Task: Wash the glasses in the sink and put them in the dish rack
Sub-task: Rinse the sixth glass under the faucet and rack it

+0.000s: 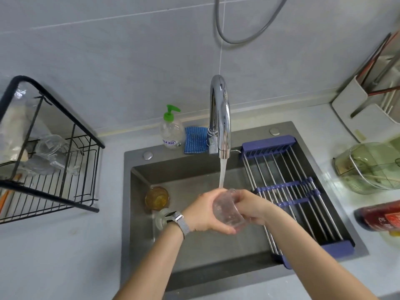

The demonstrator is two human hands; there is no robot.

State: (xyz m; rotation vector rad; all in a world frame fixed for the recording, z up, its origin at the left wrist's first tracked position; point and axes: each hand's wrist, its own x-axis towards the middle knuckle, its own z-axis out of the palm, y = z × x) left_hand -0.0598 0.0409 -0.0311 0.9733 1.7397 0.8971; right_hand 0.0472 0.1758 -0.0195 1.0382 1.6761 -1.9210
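A clear glass (pixel 227 210) lies tilted between both hands under the running stream from the chrome faucet (pixel 220 118), above the grey sink (pixel 194 165). My left hand (pixel 203 213) grips its left side, fingers curled beneath it. My right hand (pixel 253 206) grips its right side. An amber glass (pixel 157 198) stands at the sink's left wall, and another clear glass (pixel 161 217) sits just below it, partly hidden by my left wrist. The black wire dish rack (pixel 71 169) on the left counter holds clear glassware (pixel 50 148).
A blue roll-up drying rack (pixel 287 191) spans the sink's right part. A soap bottle (pixel 171 131) with a green pump and a blue sponge (pixel 195 139) stand behind the sink. On the right counter are a green container (pixel 370 167), a red bottle (pixel 381 215) and a white holder (pixel 363 113).
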